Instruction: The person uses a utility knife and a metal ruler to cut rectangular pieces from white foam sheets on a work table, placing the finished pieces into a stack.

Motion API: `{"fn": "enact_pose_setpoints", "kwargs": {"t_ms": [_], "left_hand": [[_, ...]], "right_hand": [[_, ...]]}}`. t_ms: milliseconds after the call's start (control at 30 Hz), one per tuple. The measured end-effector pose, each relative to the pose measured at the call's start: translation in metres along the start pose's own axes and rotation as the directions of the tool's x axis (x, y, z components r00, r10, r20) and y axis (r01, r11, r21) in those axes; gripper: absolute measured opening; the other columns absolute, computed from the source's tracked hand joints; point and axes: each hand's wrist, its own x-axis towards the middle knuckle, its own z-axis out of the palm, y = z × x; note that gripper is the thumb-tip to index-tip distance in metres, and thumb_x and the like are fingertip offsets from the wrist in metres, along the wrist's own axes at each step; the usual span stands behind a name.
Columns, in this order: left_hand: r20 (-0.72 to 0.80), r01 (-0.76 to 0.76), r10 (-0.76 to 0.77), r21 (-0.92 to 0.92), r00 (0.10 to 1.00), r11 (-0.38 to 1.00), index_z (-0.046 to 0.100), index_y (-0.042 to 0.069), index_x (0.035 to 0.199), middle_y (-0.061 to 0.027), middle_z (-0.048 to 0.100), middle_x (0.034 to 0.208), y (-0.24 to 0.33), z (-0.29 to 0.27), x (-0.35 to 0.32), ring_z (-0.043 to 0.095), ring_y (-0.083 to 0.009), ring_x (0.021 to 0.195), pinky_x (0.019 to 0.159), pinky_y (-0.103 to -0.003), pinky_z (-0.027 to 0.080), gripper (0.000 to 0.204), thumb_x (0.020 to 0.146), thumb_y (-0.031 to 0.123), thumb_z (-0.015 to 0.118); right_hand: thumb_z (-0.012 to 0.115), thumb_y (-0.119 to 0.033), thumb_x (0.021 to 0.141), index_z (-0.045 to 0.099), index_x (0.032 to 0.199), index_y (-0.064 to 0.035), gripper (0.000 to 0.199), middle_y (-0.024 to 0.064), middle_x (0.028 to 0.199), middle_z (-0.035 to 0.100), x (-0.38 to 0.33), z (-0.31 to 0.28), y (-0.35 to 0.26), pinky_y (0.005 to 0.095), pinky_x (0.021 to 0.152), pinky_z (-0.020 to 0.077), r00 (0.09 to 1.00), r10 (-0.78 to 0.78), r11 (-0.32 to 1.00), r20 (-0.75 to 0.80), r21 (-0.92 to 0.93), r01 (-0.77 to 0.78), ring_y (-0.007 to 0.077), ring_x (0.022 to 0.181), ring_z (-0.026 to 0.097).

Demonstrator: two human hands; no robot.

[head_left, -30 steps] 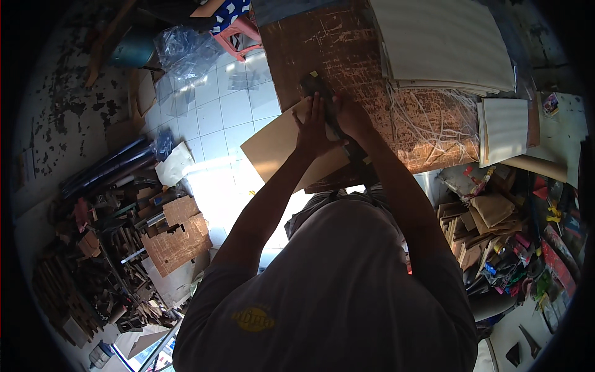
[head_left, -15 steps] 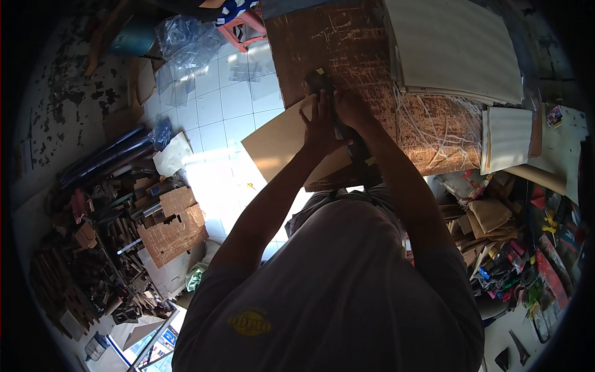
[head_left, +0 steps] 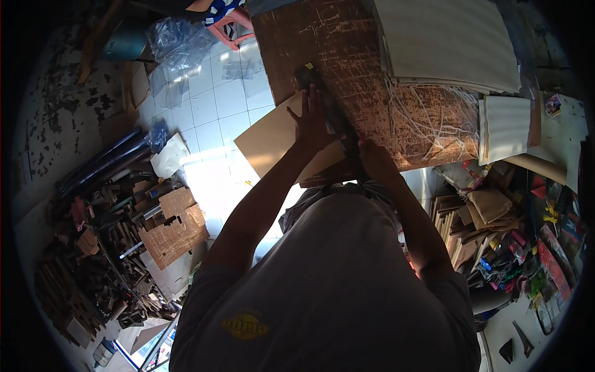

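A brown sheet of board lies at a slant on the worn brown work table, its left corner jutting past the table's edge. Along its right side runs a long dark flat bar, a straightedge by its shape. My left hand presses on the sheet and the bar with fingers spread. Close to the bar's near end, at the table's front edge, my right hand is closed. What it grips, if anything, is hidden by the fingers.
Pale sheets are stacked at the table's far right, with stringy white scraps before them. Board offcuts heap up on the left floor. Folded board and tools crowd the right. A pink stool stands beyond the table.
My right hand has slid down along the bar toward my body, from beside the left fingers to the table's front edge. The left hand stays spread on the sheet and bar.
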Motion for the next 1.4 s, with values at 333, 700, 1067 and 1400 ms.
{"fn": "enact_pose_setpoints", "kwargs": {"t_ms": [333, 700, 1067, 1400], "left_hand": [[-0.004, -0.001, 0.001, 0.017, 1.000, 1.000, 0.010, 0.002, 0.167, -0.0194, -0.001, 0.176, 0.003, 0.000, -0.001, 0.000, -0.0399, 0.163, 0.113, -0.086, 0.015, 0.149, 0.063, 0.080, 0.082], [0.030, -0.004, 0.001, 0.085, 1.000, 0.996, 0.007, 0.004, 0.168, -0.0233, -0.001, 0.175, 0.000, 0.007, 0.003, -0.001, -0.0445, 0.162, 0.110, -0.087, 0.020, 0.150, 0.063, 0.081, 0.081], [0.015, 0.002, -0.002, 0.025, 1.000, 1.000, -0.002, 0.010, 0.169, -0.0224, -0.003, 0.175, 0.004, 0.005, 0.003, 0.000, -0.0466, 0.161, 0.110, -0.086, 0.023, 0.152, 0.063, 0.073, 0.086], [0.027, -0.019, 0.018, 0.019, 0.999, 1.000, 0.005, 0.012, 0.169, -0.0230, -0.003, 0.175, 0.006, -0.004, 0.002, 0.001, -0.0478, 0.161, 0.110, -0.086, 0.023, 0.146, 0.064, 0.073, 0.086]], "right_hand": [[0.037, -0.040, 0.113, 0.055, 0.125, 0.0053, 0.050, 0.0358, 0.100, 0.069, -0.076, 0.008, 0.033, 0.0614, 0.081, 0.0549, 0.990, -0.057, 0.998, -0.127, 0.030, 0.061, 0.0533, 0.097, 0.068], [0.034, -0.038, 0.112, 0.061, 0.125, 0.0016, 0.049, 0.0306, 0.115, 0.070, 0.072, -0.039, -0.087, 0.0570, 0.088, 0.0581, 0.979, -0.085, 0.996, -0.187, 0.005, 0.088, 0.0483, 0.102, 0.070], [0.030, -0.032, 0.111, 0.065, 0.122, 0.0014, 0.050, 0.0304, 0.120, 0.069, 0.153, -0.016, -0.090, 0.0554, 0.100, 0.0546, 0.963, -0.229, 0.960, -0.143, -0.199, 0.199, 0.0467, 0.114, 0.067], [0.035, -0.023, 0.110, 0.066, 0.116, 0.0024, 0.041, 0.0307, 0.112, 0.070, 0.128, -0.042, -0.103, 0.0544, 0.093, 0.0575, 0.961, -0.274, 0.922, -0.040, -0.294, 0.251, 0.0453, 0.105, 0.071]]}}
